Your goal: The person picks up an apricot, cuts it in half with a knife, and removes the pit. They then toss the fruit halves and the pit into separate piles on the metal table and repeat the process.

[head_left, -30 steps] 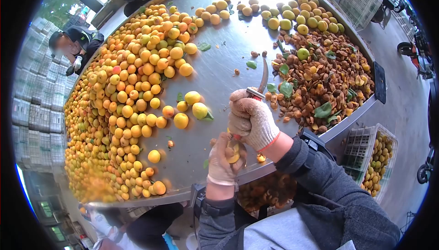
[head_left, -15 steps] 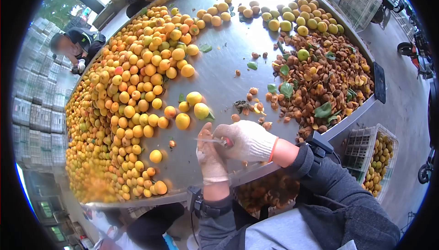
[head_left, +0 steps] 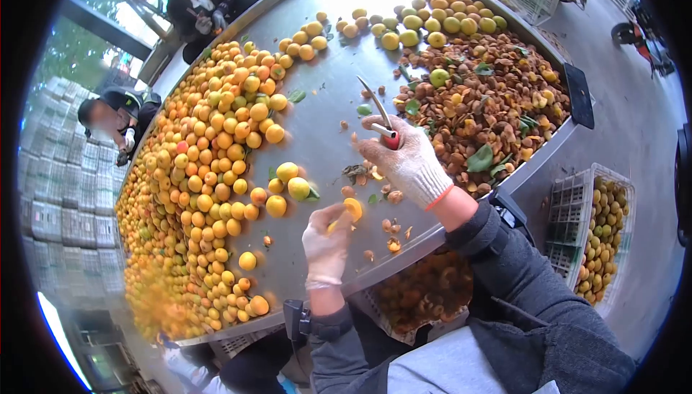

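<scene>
My left hand (head_left: 328,246), in a whitish glove, holds a cut-open apricot (head_left: 352,209) between thumb and fingers above the near part of the metal table (head_left: 317,149). To its upper right, my right hand (head_left: 411,160), also gloved, grips a knife (head_left: 374,98) with a curved blade and red on its handle. The blade points up and away from the apricot. Loose pits (head_left: 389,225) and scraps lie under and between the hands. A few whole apricots (head_left: 287,178) rest just beyond my left hand.
A large heap of apricots (head_left: 187,178) covers the table's left side. Brown pits and leaves (head_left: 483,105) are piled at right, with greener fruit (head_left: 447,15) behind. A crate of fruit (head_left: 587,232) stands at lower right. Two people (head_left: 194,5) are across the table's far left edge.
My hands have moved apart: the right went up and away with the knife, the left shifted slightly down. The opened apricot now shows in my left fingers. The view has shifted a little.
</scene>
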A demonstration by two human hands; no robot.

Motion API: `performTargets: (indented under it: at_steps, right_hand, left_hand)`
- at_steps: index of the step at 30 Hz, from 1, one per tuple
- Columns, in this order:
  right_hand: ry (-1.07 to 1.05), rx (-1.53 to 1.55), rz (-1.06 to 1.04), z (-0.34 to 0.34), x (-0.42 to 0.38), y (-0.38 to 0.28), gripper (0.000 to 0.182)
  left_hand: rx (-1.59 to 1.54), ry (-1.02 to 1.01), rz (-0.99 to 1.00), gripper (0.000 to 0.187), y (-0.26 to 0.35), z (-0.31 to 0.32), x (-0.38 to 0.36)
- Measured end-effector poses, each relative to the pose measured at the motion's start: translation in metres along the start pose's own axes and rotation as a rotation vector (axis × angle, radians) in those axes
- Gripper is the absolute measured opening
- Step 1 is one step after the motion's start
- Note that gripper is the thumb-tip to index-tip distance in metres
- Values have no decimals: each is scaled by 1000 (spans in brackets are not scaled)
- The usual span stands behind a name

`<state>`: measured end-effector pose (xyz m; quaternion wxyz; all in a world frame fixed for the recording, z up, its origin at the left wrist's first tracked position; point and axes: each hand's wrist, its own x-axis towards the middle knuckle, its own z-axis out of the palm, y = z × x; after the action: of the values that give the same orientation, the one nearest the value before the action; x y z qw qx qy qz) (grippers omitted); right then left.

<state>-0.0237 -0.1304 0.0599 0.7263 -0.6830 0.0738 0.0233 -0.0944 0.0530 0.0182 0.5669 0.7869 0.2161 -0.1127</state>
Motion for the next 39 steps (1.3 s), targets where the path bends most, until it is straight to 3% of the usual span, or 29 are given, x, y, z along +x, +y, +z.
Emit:
performTargets:
  at_steps: [2, 3, 7, 9, 11, 13, 16, 17, 19, 21, 23, 26, 30, 32, 33, 36, 38, 39]
  right_hand:
    - [-41, 36, -21, -5, -6, -8, 30]
    - [-52, 57, -34, -4, -4, -4, 29]
    - [-65, 90, -61, -11, -7, -7, 32]
    - [-63, 84, -30, -19, -10, -16, 29]
    - [-27, 63, -54, -21, -9, -14, 27]
    - [-5, 22, -84, -24, -11, -13, 25]
    - [-39, 8, -42, -24, -15, -14, 26]
    - [-43, 9, -42, -22, -15, -12, 26]
    - [-44, 79, -64, -18, -16, -4, 25]
    - [-61, 91, -42, -14, -16, -2, 25]
    - [-78, 36, -57, -9, -13, -2, 25]
    - [-118, 100, -35, -2, -10, 4, 24]
    - [-135, 81, -42, 4, -7, 8, 22]
    - [-170, 108, 12, 4, -10, 3, 22]
    - [-196, 68, 48, 6, -11, 1, 22]
    - [-293, 32, 69, 20, -13, 12, 19]
    - [-360, 28, 55, 34, -14, 40, 17]
    - [-429, 207, 70, 44, -16, 42, 13]
  left_hand:
    - [844, 161, 633, 32, -10, 15, 15]
    - [934, 113, 448, 39, -9, 26, 21]
    - [1100, 68, 360, 41, 5, 27, 27]
    - [653, 8, 478, 42, 2, 7, 14]
    - [230, -88, 204, 42, 17, 2, -31]
    - [364, -232, 434, 45, 33, 0, -77]
    - [435, -400, 533, 51, 42, 5, -105]
    - [436, -352, 627, 54, 31, 0, -94]
    - [308, -125, 356, 50, 12, -15, -64]
    - [229, 150, 272, 46, 18, -28, -20]
    - [531, 402, 375, 42, 2, -46, 41]
    - [868, 415, 245, 52, 3, -36, 85]
    - [915, 428, 243, 56, 5, -28, 89]
    - [41, 156, 29, 53, 10, -38, 69]
    - [38, 166, 27, 53, 8, -43, 58]
    - [-842, -156, 285, 48, -4, -49, 21]
    - [-990, -237, 279, 48, -4, -47, 6]
    - [-1130, -337, 267, 48, -7, -46, 1]
